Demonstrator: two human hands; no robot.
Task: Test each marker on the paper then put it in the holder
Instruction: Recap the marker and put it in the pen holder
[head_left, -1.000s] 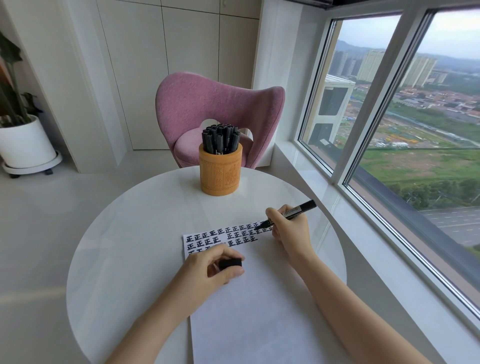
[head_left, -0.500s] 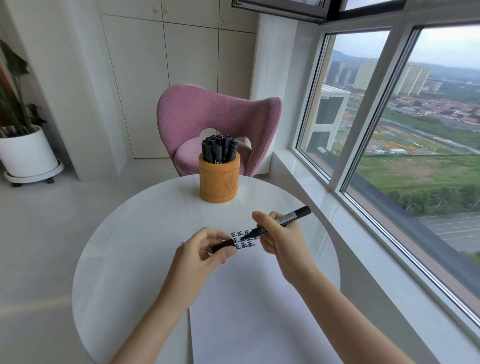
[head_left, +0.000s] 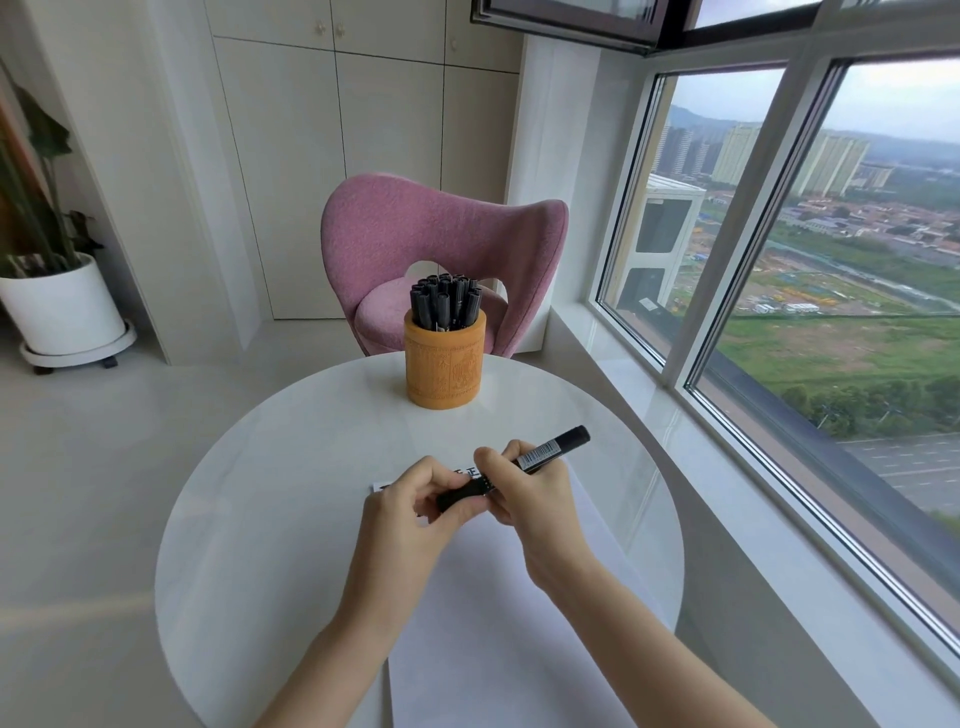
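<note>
Above the white paper (head_left: 498, 613), my right hand (head_left: 530, 499) grips a black marker (head_left: 550, 451) by its barrel, its rear end pointing up and right. My left hand (head_left: 410, 506) pinches the black cap (head_left: 460, 493), which sits over the marker's tip. Both hands hide most of the written marks at the paper's far edge. An orange carved holder (head_left: 445, 366) with several black markers (head_left: 445, 301) upright in it stands at the far side of the round white table (head_left: 270, 519).
A pink chair (head_left: 415, 234) stands behind the table. A large window with a white sill (head_left: 727, 493) runs along the right. A plant in a white pot (head_left: 65, 306) sits on the floor at far left.
My right hand lifted the marker off the paper. My left hand brought the cap up from the paper and onto the marker's tip. The camera tilted upward.
</note>
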